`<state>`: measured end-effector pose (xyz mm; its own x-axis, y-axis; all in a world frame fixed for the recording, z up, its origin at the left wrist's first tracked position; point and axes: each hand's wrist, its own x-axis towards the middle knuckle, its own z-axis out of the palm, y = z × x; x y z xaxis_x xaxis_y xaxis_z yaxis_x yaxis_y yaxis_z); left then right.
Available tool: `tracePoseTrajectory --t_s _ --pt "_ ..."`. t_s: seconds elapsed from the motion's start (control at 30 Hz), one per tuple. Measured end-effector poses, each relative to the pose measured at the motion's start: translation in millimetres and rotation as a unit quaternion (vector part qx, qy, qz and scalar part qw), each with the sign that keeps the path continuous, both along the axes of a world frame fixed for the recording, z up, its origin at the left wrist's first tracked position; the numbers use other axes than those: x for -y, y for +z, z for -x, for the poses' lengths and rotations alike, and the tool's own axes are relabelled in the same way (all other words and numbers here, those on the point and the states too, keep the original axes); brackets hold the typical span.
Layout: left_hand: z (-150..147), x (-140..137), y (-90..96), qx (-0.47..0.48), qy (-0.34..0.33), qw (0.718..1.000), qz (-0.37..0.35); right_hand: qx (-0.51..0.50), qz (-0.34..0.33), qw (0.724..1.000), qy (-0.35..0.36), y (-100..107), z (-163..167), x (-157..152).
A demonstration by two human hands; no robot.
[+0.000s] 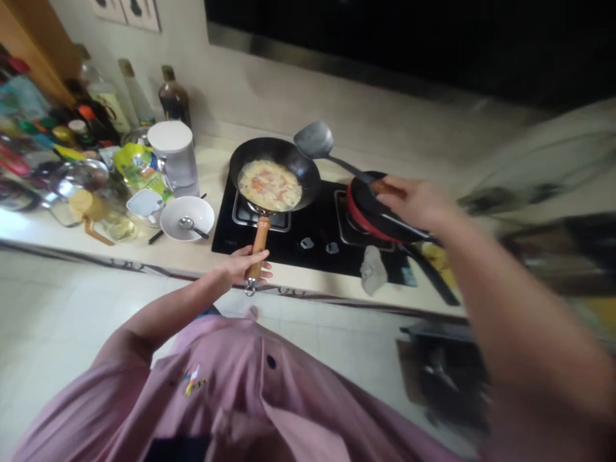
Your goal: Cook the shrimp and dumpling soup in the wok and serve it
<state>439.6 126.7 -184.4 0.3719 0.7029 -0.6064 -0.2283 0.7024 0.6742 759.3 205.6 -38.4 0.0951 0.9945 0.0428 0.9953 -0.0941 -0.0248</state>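
A dark wok (308, 179) sits over the left burner, with a pale yellow, egg-like layer (269, 185) dotted with orange bits inside. Its wooden handle (260, 239) points toward me. My left hand (248, 264) is closed around that handle, thumb on top and fingertips showing on the far side. My right hand (416, 202) grips the wooden end of a metal wok spatula (315, 140). The spatula's blade is raised by the wok's upper right rim. Below my right hand, a red pan (359, 215) with a dark inside rests on the right burner.
The black hob (308, 224) fills the counter's middle. A white bowl (176, 215) holding a spoon (187, 223) stands left of it, near a lidded jug (176, 154) and several bottles. A translucent crumpled item (373, 271) lies at the front edge. The dark range hood (409, 45) hangs above.
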Motion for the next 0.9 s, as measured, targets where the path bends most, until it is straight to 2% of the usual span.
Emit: tracePoseTrajectory --t_s 0.13,0.3,0.5,0.73,0.9 --pt "-13 4 -4.3 -0.025 0.035 0.999 -0.023 0.165 0.066 0.984 0.001 35 1 -42" --pt "-16 8 -6.9 -0.031 0.056 0.997 -0.042 0.245 0.088 0.965 0.040 56 20 -72" --pt "-18 11 -5.5 -0.041 0.062 0.997 -0.037 0.262 0.089 0.957 0.084 46 29 -99" --pt "-19 13 -6.2 -0.041 0.059 0.997 -0.035 0.174 0.076 0.976 0.106 24 21 -130" --pt "-19 13 -4.8 -0.045 0.057 0.997 -0.032 0.164 0.062 0.975 0.139 7 11 -147"
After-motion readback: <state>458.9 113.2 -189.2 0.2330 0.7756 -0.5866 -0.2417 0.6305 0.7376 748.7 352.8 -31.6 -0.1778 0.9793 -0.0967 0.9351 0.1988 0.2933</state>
